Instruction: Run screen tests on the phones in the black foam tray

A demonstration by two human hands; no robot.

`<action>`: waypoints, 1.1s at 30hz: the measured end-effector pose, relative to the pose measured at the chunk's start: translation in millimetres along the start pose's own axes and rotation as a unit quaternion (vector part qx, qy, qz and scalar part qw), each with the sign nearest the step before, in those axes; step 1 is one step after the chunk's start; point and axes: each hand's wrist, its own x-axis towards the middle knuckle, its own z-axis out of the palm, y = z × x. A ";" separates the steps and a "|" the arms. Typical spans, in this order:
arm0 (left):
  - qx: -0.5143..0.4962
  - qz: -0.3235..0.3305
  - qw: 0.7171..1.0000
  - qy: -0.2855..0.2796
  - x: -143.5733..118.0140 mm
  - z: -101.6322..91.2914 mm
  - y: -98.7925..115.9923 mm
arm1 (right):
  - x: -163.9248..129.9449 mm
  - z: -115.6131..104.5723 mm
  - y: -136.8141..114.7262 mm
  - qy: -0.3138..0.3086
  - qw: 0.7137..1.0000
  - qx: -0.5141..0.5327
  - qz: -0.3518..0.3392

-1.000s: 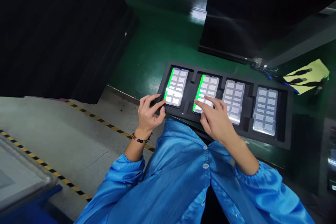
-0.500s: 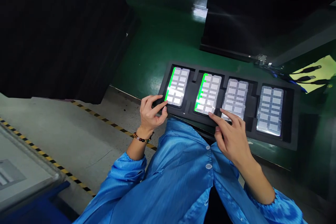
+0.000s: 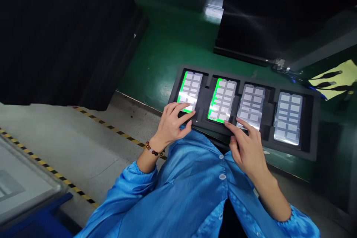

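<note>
A black foam tray lies on the green bench and holds several lit phones side by side. My left hand rests at the tray's near edge, its fingertips on the bottom of the first phone, which shows a green strip down its left side. My right hand has its fingers spread at the tray's front; one fingertip touches the bottom of the second phone, also green-edged, another the bottom of the third phone. The fourth phone lies untouched at the right. Neither hand grips anything.
A tall black stack stands at the left and a dark box behind the tray. A yellow sheet with black cables lies at the far right. Yellow-black floor tape runs below, beside a grey-topped blue cart.
My left hand slid right along the tray's edge onto the first phone's bottom. My right hand moved from the second phone's screen down and right to the bottoms of the second and third phones.
</note>
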 end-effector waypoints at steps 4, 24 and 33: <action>-0.018 -0.014 0.999 -0.029 4.0 -5.1 -4.3 | 0.2 0.5 -3.2 -0.008 1.000 -0.002 0.015; -0.026 0.022 0.994 -0.099 59.3 -7.9 -39.4 | 59.4 1.9 -8.0 0.023 0.989 -0.110 0.095; -0.020 0.020 0.997 -0.077 89.1 2.5 -47.7 | 99.6 3.3 0.8 0.037 0.982 -0.144 0.114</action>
